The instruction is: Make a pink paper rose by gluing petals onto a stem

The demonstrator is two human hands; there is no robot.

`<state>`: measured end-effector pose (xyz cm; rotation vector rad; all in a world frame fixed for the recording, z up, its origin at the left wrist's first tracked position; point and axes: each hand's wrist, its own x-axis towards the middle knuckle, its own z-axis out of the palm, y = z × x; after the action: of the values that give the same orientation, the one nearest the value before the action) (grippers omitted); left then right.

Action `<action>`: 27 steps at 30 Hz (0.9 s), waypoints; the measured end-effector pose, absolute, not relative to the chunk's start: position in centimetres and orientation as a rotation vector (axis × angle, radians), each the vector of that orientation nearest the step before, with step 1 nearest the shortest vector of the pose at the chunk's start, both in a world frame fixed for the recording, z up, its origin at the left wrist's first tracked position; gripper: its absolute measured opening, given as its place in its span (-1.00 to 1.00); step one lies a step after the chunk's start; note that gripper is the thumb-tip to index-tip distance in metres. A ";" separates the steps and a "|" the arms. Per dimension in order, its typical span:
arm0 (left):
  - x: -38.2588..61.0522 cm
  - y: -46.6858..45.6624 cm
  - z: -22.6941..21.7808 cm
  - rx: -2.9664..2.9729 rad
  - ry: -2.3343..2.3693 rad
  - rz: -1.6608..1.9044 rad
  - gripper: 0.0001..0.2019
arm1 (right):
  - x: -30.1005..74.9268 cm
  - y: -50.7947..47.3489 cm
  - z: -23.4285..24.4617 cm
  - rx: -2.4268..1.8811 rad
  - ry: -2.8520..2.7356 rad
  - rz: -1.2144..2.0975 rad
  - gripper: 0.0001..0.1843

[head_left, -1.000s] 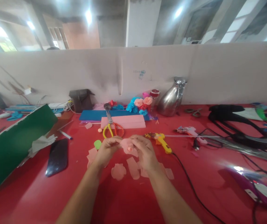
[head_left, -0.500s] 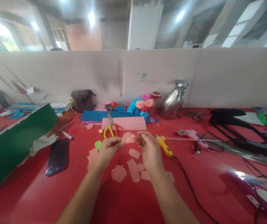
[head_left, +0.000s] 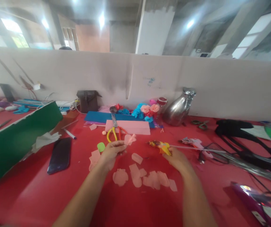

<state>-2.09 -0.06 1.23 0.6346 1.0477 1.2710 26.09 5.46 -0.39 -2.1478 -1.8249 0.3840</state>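
Between its fingertips my left hand (head_left: pixel 113 153) pinches a pink paper flower (head_left: pixel 130 139), partly formed, with a broad petal on its left. My right hand (head_left: pixel 176 158) is closed round the handle of a yellow hot glue gun (head_left: pixel 162 147), whose nozzle points left; a clear glue stick trails from its back. Below my hands lie loose pink paper petals (head_left: pixel 135 175), some in small stacks. Scissors (head_left: pixel 114 128) with a yellow and a red handle lie just beyond my left hand, partly over a folded pink paper sheet (head_left: pixel 135 126). A green paper piece (head_left: pixel 101 147) sits by my left wrist.
On the red table (head_left: pixel 135 211) a black phone (head_left: pixel 59 155) and a green board (head_left: pixel 21 134) lie at left. Finished paper flowers (head_left: pixel 147 109) and a steel jug (head_left: pixel 180 107) stand at the back. A pink glue gun (head_left: pixel 194 144), cables and a purple iron (head_left: pixel 256 205) are at right.
My right hand has left the flower, moved right and taken hold of the yellow glue gun. My left hand still holds the pink flower. The view has shifted slightly.
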 end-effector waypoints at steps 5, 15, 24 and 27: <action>-2.3 0.3 0.9 0.538 1.001 1.301 -0.73 | 25.5 5.8 -0.7 -2.072 -1.677 0.604 -0.81; -2.4 0.6 0.4 0.531 1.053 1.365 -0.72 | 22.6 3.0 2.5 -1.229 -1.072 1.126 -0.68; -2.4 0.8 0.2 0.477 1.096 1.410 -0.74 | 19.3 0.9 3.2 -1.199 -1.503 1.180 -0.74; -2.5 0.8 0.3 0.460 1.114 1.428 -0.74 | 18.3 0.4 3.4 -1.272 -1.665 1.047 -0.69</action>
<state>-2.47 0.81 0.30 0.4598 1.1140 1.4277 18.27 0.44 3.38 -1.2724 -1.6647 1.0466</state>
